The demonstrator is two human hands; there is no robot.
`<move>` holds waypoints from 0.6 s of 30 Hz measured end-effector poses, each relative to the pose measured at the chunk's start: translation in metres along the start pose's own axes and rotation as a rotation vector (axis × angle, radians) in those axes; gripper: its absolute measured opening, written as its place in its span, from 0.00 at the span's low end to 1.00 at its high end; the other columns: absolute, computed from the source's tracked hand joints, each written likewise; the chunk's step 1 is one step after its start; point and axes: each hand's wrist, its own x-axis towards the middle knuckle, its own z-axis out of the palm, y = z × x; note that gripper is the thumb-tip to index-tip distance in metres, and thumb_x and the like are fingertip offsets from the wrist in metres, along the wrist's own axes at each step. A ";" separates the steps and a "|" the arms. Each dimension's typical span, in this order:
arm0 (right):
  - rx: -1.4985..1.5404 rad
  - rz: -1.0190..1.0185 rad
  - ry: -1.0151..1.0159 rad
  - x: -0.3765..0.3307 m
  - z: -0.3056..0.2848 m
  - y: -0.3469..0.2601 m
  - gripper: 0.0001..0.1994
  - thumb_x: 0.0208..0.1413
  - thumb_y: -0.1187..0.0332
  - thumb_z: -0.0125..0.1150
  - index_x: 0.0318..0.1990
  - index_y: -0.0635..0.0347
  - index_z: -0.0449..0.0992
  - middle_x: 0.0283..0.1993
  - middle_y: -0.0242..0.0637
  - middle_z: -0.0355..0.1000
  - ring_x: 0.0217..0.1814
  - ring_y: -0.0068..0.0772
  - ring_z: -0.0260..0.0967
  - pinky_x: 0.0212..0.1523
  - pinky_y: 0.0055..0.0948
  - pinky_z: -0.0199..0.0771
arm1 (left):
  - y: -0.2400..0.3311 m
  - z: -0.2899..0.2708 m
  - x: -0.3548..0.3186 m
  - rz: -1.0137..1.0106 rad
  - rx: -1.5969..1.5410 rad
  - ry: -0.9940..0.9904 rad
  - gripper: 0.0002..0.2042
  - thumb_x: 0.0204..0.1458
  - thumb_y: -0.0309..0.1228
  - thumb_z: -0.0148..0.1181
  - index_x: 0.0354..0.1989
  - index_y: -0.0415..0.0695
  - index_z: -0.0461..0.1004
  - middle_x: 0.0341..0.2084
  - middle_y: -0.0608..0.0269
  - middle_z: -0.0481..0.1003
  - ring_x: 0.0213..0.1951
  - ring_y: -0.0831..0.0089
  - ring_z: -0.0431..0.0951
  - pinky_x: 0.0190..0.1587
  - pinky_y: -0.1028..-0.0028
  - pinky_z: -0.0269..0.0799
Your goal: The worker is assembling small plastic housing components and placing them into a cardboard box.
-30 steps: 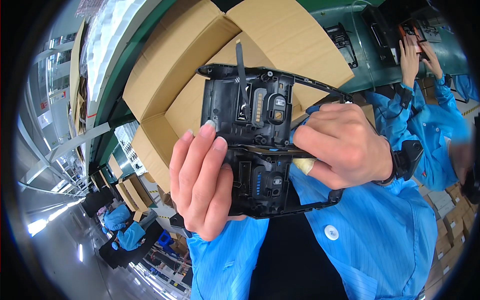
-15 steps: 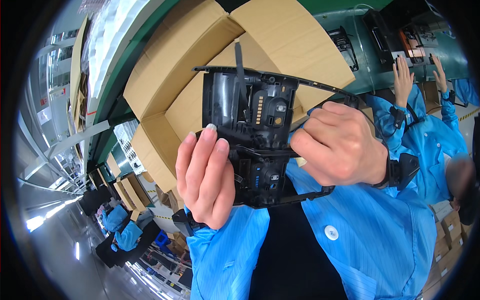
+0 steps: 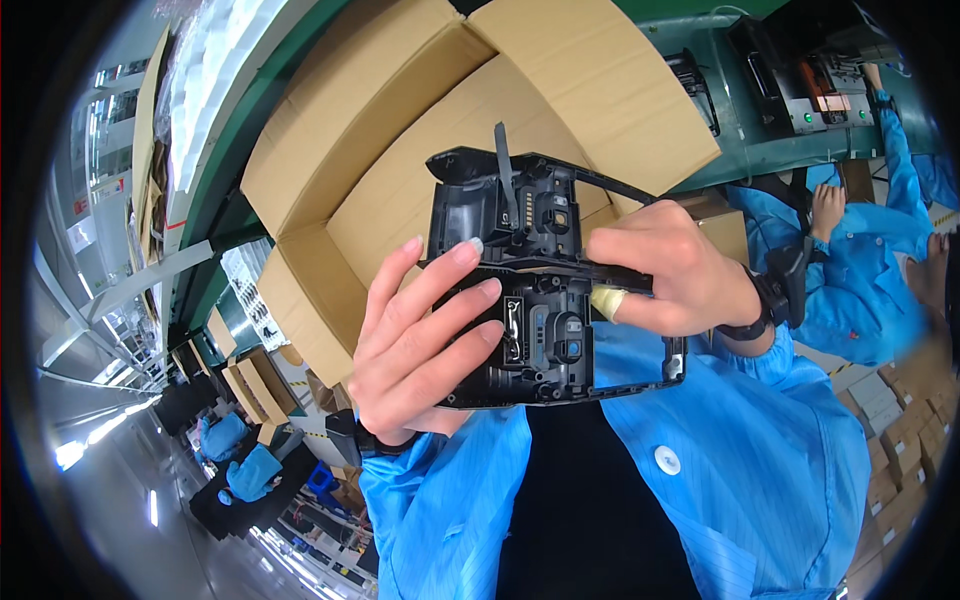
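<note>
The left hand (image 3: 420, 345) grips the black plastic housings (image 3: 545, 290) from the left, its fingers spread across the seam where the two shells meet, fingertips (image 3: 468, 248) pressed on the upper shell; the right hand (image 3: 668, 272) closes on the same pair from the right, a yellowish cot on one finger (image 3: 607, 300) touching the lower shell; the housings are held up in the air, clear of any surface, their open inner sides facing the camera, in front of an open cardboard box (image 3: 400, 150); a thin grey strip (image 3: 503, 165) stands up from the upper shell; another person in a blue coat (image 3: 850, 260) works at the green bench (image 3: 760, 130) beyond.
</note>
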 end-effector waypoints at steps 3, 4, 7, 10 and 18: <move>0.074 0.041 -0.024 0.013 0.015 -0.004 0.15 0.42 0.72 0.66 0.40 0.66 0.76 0.21 0.48 0.67 0.23 0.54 0.67 0.24 0.43 0.65 | -0.019 -0.017 -0.015 0.032 -0.119 0.009 0.16 0.57 0.38 0.62 0.40 0.35 0.81 0.39 0.46 0.84 0.54 0.41 0.81 0.64 0.37 0.63; 0.125 0.058 -0.032 0.019 0.023 -0.007 0.14 0.42 0.72 0.65 0.39 0.66 0.77 0.21 0.48 0.66 0.22 0.52 0.66 0.24 0.41 0.65 | -0.025 -0.024 -0.022 0.056 -0.176 0.018 0.18 0.60 0.41 0.60 0.39 0.33 0.82 0.38 0.45 0.84 0.54 0.41 0.81 0.64 0.36 0.62; 0.214 0.139 -0.036 0.038 0.048 -0.010 0.12 0.42 0.72 0.65 0.36 0.66 0.77 0.20 0.46 0.65 0.20 0.44 0.63 0.24 0.38 0.63 | -0.036 -0.045 -0.037 0.046 -0.249 0.057 0.24 0.65 0.45 0.55 0.35 0.31 0.82 0.36 0.45 0.84 0.52 0.40 0.82 0.65 0.35 0.59; 0.350 0.267 -0.139 0.044 0.083 0.003 0.12 0.50 0.67 0.70 0.36 0.66 0.76 0.20 0.32 0.62 0.23 0.19 0.59 0.24 0.28 0.58 | -0.043 -0.062 -0.056 0.041 -0.280 0.073 0.16 0.60 0.36 0.61 0.32 0.31 0.81 0.34 0.45 0.84 0.48 0.44 0.84 0.65 0.33 0.59; 0.187 0.598 0.350 0.026 0.172 0.030 0.11 0.60 0.66 0.66 0.36 0.65 0.74 0.22 0.21 0.62 0.24 0.12 0.55 0.24 0.21 0.53 | -0.116 -0.139 -0.116 -0.398 -0.192 -0.005 0.11 0.43 0.20 0.71 0.38 0.36 0.83 0.34 0.51 0.84 0.44 0.54 0.86 0.60 0.56 0.74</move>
